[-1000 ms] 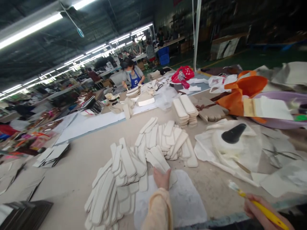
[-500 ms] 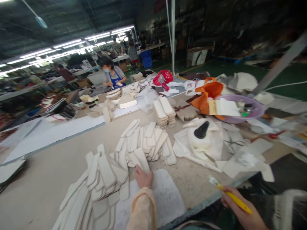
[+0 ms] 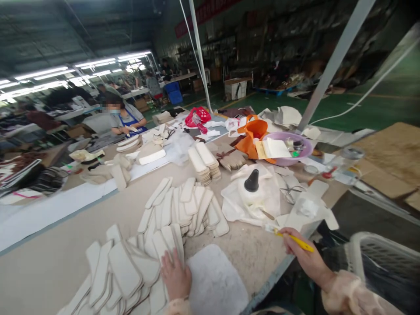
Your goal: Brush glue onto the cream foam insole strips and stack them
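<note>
Strips [image 3: 160, 243] of pale, round-ended material lie overlapped beneath the left hand [image 3: 176, 273], whose fingers are straight and slightly spread on top, pressing rather than pinching as far as shows. A sideways push could send them sliding, since they sit loosely between one heap [image 3: 124, 267] at 9 o'clock and another heap [image 3: 190, 205] near 12 o'clock. Two might also come up together, being thin and closely layered. Toward 3 o'clock from there, the right hand [image 3: 303, 251] has its fingers closed round a yellow brush [image 3: 302, 243]. Its whitish bristles point to 10 o'clock, just beside a white plastic wrap [image 3: 272, 188]; whether they touch I cannot tell. If those bristles are wet, a low pass could smear the bench [image 3: 259, 249] or drag the plastic along. The white sheet [image 3: 216, 280], just beside the left hand at 3 o'clock, has no visible weight on it and might creep if a wrist caught it.

Half a second ago the left hand had thumb and fingers around the near end of a strip; now it lies flatter, with several fanned beneath. The brush tip has come closer to the wrap, and the view has swung toward 3 o'clock.
</note>
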### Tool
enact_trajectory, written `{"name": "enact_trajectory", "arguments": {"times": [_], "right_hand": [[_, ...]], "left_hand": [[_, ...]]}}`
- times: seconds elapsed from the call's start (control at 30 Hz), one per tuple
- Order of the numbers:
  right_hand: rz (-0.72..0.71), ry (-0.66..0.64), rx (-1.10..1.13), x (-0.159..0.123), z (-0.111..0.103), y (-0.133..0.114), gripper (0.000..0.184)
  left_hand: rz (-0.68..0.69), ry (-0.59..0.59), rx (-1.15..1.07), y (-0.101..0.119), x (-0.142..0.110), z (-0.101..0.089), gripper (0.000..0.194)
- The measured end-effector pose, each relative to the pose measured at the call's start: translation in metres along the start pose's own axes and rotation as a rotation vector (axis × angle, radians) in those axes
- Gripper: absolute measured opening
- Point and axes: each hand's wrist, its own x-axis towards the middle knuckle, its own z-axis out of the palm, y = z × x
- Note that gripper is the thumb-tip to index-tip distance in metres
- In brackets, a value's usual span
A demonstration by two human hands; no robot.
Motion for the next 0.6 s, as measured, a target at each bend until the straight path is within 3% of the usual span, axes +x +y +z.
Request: {"name": "enact_trajectory", "arguments": {"times": [0.07,0.13,0.3,0.4,0.6], "right_hand": [[0.019,0.023,-0.021,0.005,0.0,0.004,0.031],[0.026,0.041,-0.046,0.008,0.0,0.004,0.03],[0.011,0.055,-0.077,0.015,0.001,-0.017,0.03],[0.022,0.092,-0.083,0.024,0.0,-0.026,0.031],[-0.004,0.169,-0.09,0.038,0.001,-0.02,0.034]], "left_hand": [[0.205,-0.048,-0.118,0.009,-0.018,0.015,0.052],[0.32,-0.132,-0.25,0.014,-0.036,0.033,0.047],[0.312,-0.189,-0.351,0.0,-0.057,0.074,0.041],[0.426,-0.126,-0.328,-0.015,-0.053,0.095,0.038],[0.734,0.176,-0.225,-0.031,-0.042,0.117,0.044]]}}
